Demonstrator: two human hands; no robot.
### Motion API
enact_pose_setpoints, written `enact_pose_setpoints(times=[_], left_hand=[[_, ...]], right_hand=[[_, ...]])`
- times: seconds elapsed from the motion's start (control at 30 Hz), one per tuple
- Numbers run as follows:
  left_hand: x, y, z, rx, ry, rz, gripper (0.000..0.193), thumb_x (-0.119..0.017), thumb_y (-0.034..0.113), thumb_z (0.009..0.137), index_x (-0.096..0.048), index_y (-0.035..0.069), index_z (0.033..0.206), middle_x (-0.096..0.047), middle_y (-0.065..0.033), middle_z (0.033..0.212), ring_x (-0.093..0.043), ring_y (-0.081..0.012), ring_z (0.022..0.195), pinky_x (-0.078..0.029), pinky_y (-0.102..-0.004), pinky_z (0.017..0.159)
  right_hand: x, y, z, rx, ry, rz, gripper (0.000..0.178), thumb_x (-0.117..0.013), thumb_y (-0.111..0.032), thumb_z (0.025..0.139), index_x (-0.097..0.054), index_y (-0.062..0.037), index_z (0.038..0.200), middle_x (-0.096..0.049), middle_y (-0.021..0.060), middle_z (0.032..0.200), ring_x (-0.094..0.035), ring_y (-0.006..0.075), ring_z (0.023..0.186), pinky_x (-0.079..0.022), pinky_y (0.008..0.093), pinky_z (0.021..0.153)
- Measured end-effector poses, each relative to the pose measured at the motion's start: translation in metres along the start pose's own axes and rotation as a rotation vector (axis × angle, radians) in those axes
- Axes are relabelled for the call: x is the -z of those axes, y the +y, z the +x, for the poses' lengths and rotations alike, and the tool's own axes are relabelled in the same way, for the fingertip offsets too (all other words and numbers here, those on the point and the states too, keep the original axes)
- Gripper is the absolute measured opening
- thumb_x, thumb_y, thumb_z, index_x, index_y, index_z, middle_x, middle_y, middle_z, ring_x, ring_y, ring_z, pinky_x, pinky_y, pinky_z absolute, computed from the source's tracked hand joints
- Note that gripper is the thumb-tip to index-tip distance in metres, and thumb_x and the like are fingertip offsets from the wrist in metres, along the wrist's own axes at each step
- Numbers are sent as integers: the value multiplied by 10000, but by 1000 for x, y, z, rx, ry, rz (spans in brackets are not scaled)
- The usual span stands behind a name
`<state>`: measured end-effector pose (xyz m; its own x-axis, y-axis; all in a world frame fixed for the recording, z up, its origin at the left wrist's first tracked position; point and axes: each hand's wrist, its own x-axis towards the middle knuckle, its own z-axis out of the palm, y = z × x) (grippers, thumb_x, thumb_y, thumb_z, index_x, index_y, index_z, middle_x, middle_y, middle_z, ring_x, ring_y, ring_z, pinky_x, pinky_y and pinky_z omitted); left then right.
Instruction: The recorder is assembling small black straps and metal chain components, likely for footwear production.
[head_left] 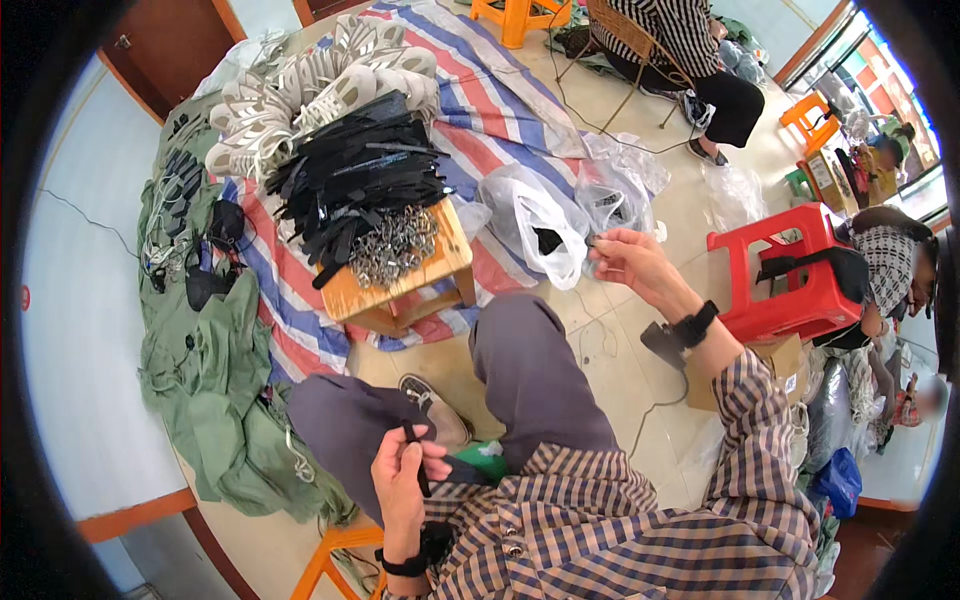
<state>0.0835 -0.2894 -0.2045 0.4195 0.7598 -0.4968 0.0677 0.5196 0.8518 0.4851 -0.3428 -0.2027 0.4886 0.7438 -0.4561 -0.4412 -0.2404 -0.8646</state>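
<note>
My left hand [403, 480] is closed around a narrow black strip [415, 452] above my lap. My right hand [637, 265] is raised over the floor, thumb and fingers pinched together at a small dark piece too small to name. Just left of that hand is a white plastic bag [530, 205] with dark contents. A wooden stool [455, 245] in front of my knees carries a heap of black strips [350, 165] and a pile of small metal buckle-like pieces [395, 245].
Many beige sneakers [340, 90] are heaped behind the strips on a striped sheet [500, 90]. Green cloth [205, 370] lies at the left. At right stands a red stool [780, 280] with a black strap on it. Other people sit at the far right and back.
</note>
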Motion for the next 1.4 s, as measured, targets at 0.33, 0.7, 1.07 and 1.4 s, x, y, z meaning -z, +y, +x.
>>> enact_pose_setpoints(times=[0.33,0.7,1.07,1.4], left_hand=[[-6,15,33,-20,29,56,204,-451,76,917,-517,-4,1093,-620,-72,802,-512,-83,566,-413,-201,507],[-4,12,35,-9,-13,80,233,-475,59,882,-530,5,1102,-622,-68,821,-534,-89,621,-440,-221,565],[3,1,16,-50,-52,6,222,-468,62,901,-523,7,1109,-618,-56,844,-539,-81,658,-440,-210,602],[10,-4,14,-70,-36,-15,229,-476,78,900,-527,7,1112,-616,-48,842,-537,-80,651,-437,-214,600]], right_hand=[[-15,-52,169,390,-3,158,169,-563,-70,861,-565,25,1001,-624,115,908,-593,161,740,-505,281,681],[-111,12,88,264,-351,-440,176,-558,-98,849,-608,16,975,-651,71,858,-584,80,674,-486,229,636],[-173,38,75,1016,-310,-1089,207,-592,-72,793,-609,-48,998,-584,116,866,-601,273,759,-476,345,670],[-170,48,67,906,-251,-956,247,-602,-75,784,-554,-61,1026,-543,137,866,-575,328,780,-466,404,661]])
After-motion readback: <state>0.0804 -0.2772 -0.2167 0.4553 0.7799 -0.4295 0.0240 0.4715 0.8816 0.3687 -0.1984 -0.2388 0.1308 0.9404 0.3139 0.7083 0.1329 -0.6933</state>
